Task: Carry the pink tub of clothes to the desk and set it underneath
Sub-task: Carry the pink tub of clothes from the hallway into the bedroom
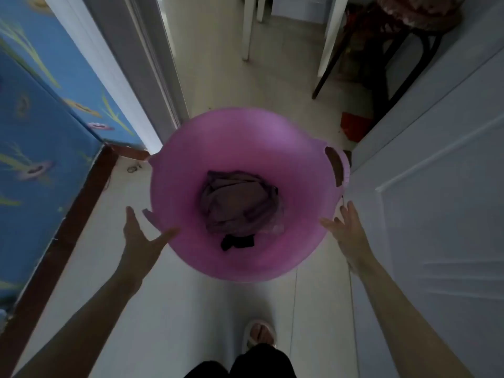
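The round pink tub [188, 186] stands on the pale tiled floor in front of me, with a cut-out handle at its right rim. Crumpled purple-grey clothes [237, 205] and a small black piece lie at its bottom. My left hand [141, 236] is spread open beside the tub's near left rim, thumb close to it. My right hand [347, 230] is open with fingers apart at the near right rim, just below the handle. Neither hand grips the tub. White desk legs [246, 28] stand farther ahead.
A bed with a blue flowered cover [41, 126] and brown frame runs along the left. A grey door frame [141, 64] sits ahead left, a white door [436, 186] on the right. A dark stool [395, 50] and a red item [354, 126] lie ahead right. My slippered foot [260, 334] is below.
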